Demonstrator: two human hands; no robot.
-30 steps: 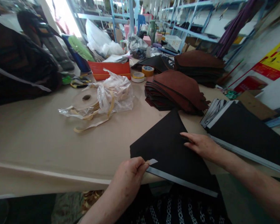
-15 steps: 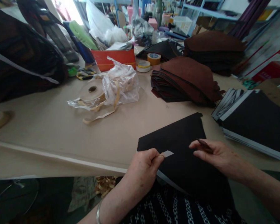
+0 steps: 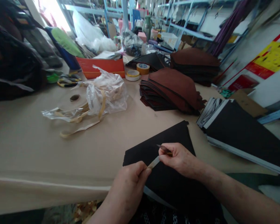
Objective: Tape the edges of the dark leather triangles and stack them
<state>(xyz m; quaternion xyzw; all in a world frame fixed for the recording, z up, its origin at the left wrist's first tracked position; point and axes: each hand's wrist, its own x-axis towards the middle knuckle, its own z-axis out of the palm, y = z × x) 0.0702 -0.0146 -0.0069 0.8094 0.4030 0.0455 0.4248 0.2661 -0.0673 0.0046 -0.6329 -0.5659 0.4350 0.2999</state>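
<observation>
A short strip of pale tape (image 3: 154, 162) stretches between my two hands. My left hand (image 3: 133, 175) is closed in a pinch on its near end. My right hand (image 3: 177, 157), also closed, has its fingertips at the far end and grips a small dark pointed blade (image 3: 163, 147), whose tip sticks out to the left. Beneath both hands lies a flat black panel (image 3: 158, 137), partly on the table and partly over my lap. A light strip runs along its near edge, partly covered by my left hand.
A stack of black panels with pale edges (image 3: 238, 133) lies at the right. Behind are piles of dark brown pieces (image 3: 170, 84). A clear plastic bag (image 3: 107, 93), a tape roll (image 3: 74, 98) and smaller rolls (image 3: 132, 74) stand left of them. The table edge (image 3: 60, 185) runs in front.
My right hand has moved left to the free end of the tape strip, with the blade still in its grip. The strip now tilts up to the right. The camera view has shifted.
</observation>
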